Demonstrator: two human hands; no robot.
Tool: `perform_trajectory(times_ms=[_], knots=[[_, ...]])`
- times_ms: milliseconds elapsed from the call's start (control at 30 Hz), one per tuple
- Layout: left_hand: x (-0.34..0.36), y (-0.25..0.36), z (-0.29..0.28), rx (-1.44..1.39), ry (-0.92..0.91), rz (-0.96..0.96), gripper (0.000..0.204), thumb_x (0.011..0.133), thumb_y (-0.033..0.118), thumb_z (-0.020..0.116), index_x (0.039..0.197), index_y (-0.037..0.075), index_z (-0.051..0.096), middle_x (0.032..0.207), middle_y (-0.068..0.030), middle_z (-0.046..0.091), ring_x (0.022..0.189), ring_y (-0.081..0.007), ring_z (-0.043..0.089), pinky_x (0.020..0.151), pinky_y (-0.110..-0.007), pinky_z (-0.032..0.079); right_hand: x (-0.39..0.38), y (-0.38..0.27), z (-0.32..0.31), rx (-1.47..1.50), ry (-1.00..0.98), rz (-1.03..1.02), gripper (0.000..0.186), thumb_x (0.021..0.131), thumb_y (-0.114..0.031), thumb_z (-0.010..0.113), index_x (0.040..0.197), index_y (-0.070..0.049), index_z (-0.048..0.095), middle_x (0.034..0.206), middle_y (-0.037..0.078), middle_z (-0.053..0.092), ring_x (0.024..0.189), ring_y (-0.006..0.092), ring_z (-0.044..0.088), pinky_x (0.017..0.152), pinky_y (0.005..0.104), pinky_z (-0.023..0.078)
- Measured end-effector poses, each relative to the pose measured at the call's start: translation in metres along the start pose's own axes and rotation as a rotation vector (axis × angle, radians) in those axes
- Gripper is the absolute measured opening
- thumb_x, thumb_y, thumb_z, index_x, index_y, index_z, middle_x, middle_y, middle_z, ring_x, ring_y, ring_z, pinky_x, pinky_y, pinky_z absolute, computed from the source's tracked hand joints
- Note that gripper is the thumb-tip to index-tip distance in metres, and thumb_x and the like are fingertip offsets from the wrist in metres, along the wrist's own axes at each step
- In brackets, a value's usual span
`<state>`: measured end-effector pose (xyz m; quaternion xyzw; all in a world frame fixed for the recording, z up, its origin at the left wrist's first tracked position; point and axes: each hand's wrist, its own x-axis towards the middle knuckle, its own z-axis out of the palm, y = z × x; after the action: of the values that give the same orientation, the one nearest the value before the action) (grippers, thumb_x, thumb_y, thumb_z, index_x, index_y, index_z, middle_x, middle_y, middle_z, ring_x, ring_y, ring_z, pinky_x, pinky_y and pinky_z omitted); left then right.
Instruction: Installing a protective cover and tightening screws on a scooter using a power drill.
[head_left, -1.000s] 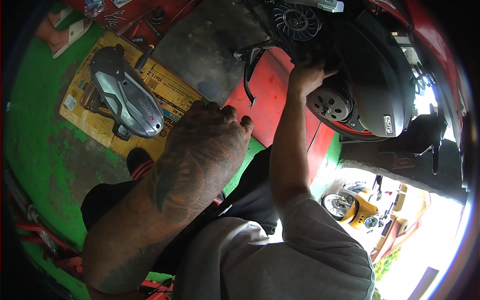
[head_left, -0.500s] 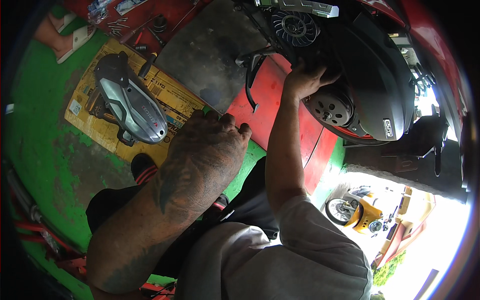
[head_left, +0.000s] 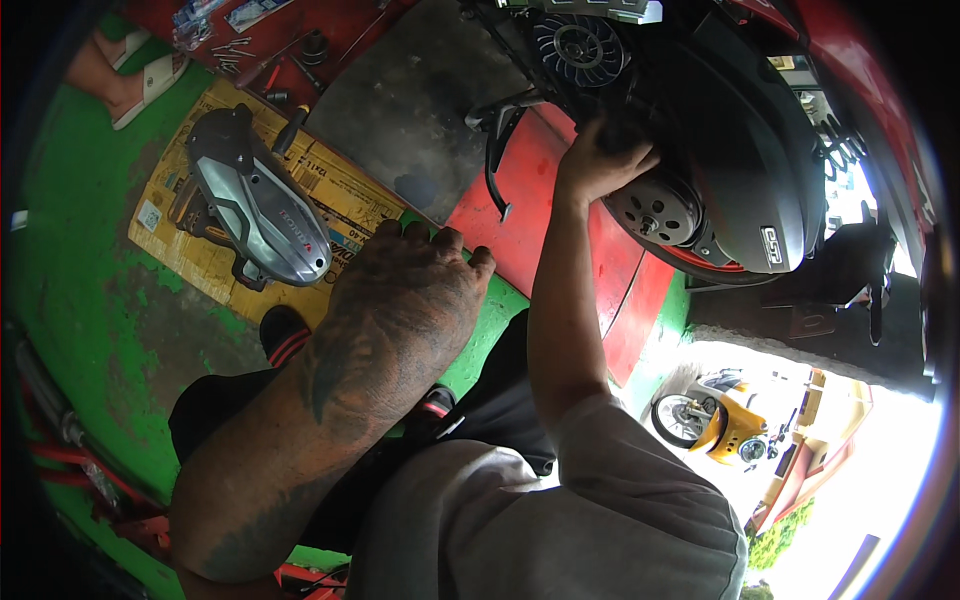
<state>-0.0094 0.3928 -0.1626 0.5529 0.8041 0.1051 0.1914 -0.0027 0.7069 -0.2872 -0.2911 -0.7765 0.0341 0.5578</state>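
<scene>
The person is crouching beside a scooter [head_left: 760, 190] raised on a red ramp [head_left: 520, 200] and working at its rear end. The right hand [head_left: 600, 160] is reaching up to the engine side and closing its fingers on a dark part just above the round hub [head_left: 655, 210]; exactly what the fingers are pinching is hidden behind them. The left hand [head_left: 410, 300] is hanging in front of the camera, back toward the lens, fingers curled loosely downward and gripping nothing that shows.

The silver cover [head_left: 255, 215] is already lying off the machine, on a sheet of cardboard [head_left: 190, 250] on the green floor [head_left: 80, 300], well apart from both hands. Its removal is leaving the finned fan [head_left: 580, 45] bare at the top of the engine, so the opening-up stage looks finished. Loose tools [head_left: 290, 60] and small fasteners are sitting on the red surface beyond the cardboard, out of reach for the moment.

Judging from this, the work is somewhere in the middle: the engine side is open and the right hand is busy on the exposed parts, while the cover is waiting to go back on and the fasteners are not yet refitted.
</scene>
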Motion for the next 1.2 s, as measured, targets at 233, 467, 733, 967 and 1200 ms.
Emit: perform_trajectory(times_ms=[233,467,733,967,1200], knots=[[0.003,-0.001,-0.002,-0.007,-0.073,0.021,0.049,0.097,0.033,0.066,0.138,0.007,0.059,0.123,-0.0129,0.065,0.114,-0.0278,0.063,0.101,-0.043,0.048,0.018,-0.023,-0.046,1.315,-0.229,1.224,0.034,0.1,-0.04,0.059,0.121,-0.014,0.064,0.111,0.005,0.07,0.095,0.0225,0.065,0.086,0.0403,0.053],[0.004,-0.001,-0.003,-0.005,-0.115,0.005,0.051,0.098,0.033,0.065,0.141,0.007,0.057,0.127,-0.0139,0.065,0.119,-0.0289,0.061,0.102,-0.043,0.048,0.06,-0.001,-0.033,1.909,-0.396,1.385,0.045,0.092,-0.055,0.067,0.118,-0.018,0.068,0.125,0.003,0.069,0.106,0.0226,0.063,0.095,0.0424,0.052],[0.004,-0.003,-0.003,-0.017,-0.094,-0.003,0.048,0.096,0.033,0.067,0.136,0.008,0.058,0.122,-0.013,0.065,0.115,-0.0286,0.062,0.102,-0.044,0.048,0.059,-0.005,-0.004,1.719,-0.436,1.288,0.079,0.053,-0.072,0.079,0.114,-0.022,0.074,0.116,-0.002,0.072,0.109,0.0239,0.064,0.094,0.0431,0.051],[0.003,-0.008,0.001,-0.027,-0.052,0.008,0.048,0.094,0.034,0.068,0.134,0.007,0.059,0.118,-0.0126,0.065,0.112,-0.0286,0.064,0.1,-0.043,0.049,0.056,0.008,0.002,1.703,-0.474,1.112,0.069,0.083,-0.087,0.049,0.118,-0.031,0.069,0.133,-0.007,0.067,0.1,0.0145,0.065,0.07,0.0337,0.053],[0.006,-0.013,0.006,-0.015,-0.039,0.002,0.052,0.095,0.035,0.068,0.137,0.007,0.058,0.12,-0.0126,0.065,0.112,-0.0276,0.064,0.101,-0.042,0.048,0.042,0.012,0.007,1.562,-0.488,1.02,0.06,0.093,-0.077,0.046,0.114,-0.025,0.067,0.133,-0.004,0.066,0.085,0.0134,0.06,0.059,0.0293,0.047]])
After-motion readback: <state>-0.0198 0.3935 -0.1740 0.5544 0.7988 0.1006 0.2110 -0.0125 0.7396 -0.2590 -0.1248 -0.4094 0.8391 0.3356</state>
